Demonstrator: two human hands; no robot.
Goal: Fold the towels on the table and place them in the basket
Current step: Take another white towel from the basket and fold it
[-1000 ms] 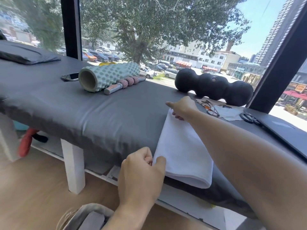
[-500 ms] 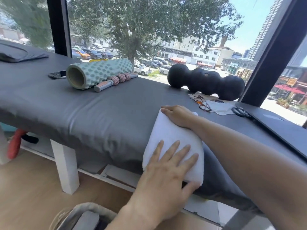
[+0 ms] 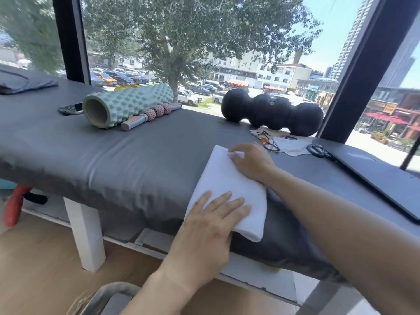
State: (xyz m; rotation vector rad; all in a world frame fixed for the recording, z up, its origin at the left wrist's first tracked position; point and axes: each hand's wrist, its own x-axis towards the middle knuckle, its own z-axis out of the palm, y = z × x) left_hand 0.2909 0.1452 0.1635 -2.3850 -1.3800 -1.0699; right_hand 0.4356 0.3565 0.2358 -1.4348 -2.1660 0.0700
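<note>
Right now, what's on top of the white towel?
Both hands: the left hand lies flat on the white towel near its front end, the right hand at its far end. The cloth beneath them is hidden.

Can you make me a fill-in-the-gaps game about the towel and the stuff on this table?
1. Both hands rest on the folded towel, whose colour is ____.
2. The left hand lies flat on the towel's ____ end, by the table edge.
3. The bumpy green foam roller lies beside a pink massage ____.
4. Just past the right hand lies a pair of ____.

Missing words: white; near; stick; glasses
</note>
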